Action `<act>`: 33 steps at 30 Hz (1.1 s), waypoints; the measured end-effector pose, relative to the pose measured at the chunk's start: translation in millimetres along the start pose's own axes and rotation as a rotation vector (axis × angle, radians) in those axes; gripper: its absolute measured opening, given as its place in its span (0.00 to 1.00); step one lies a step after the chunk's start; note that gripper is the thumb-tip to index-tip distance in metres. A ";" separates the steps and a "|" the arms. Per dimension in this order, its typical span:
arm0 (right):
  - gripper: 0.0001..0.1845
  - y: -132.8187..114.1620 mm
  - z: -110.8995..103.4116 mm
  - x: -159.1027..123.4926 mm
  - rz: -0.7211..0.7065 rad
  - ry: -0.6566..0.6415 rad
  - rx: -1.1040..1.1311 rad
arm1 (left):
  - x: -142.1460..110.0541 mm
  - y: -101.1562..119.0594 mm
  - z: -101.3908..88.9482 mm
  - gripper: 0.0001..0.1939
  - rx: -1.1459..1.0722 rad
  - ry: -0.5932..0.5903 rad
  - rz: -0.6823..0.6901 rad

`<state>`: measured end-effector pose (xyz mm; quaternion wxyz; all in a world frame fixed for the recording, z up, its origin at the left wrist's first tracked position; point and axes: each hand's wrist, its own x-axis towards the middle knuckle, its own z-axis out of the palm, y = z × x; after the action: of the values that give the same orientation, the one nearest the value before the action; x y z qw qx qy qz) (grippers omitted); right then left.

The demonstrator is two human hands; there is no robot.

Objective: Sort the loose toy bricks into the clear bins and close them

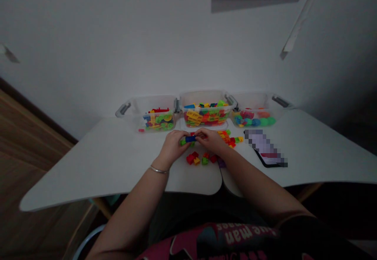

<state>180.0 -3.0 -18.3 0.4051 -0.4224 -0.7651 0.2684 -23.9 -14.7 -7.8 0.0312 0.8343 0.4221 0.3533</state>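
Between my two hands is a blue toy building block (191, 138), with a green piece (183, 142) at its left end beside my fingers. My left hand (173, 144) is closed on the left end of the blue block. From the right, my right hand (209, 139) pinches its other end. Just below lie loose blocks: a red block (192, 158), a yellow block (196, 161) and a green block (205, 161). Behind my right hand an assembled group of orange and yellow blocks (226, 137) is partly hidden.
Three clear plastic bins stand along the wall: a left bin (138, 105) and a middle bin (203, 95) with mixed blocks, and a right bin (253, 99) with rounded pieces. A phone (265, 150) lies at right on the white table (97, 162), whose front edge has a notch.
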 end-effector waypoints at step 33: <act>0.13 4.7 -84.1 21.3 -0.186 0.900 -0.437 | -2.2 -9.8 5.7 0.07 -0.026 -0.037 0.016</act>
<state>246.5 23.5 30.8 0.6189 -0.5013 -0.5874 -0.1439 -27.9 -8.6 -16.7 0.0470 0.8435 0.4102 0.3436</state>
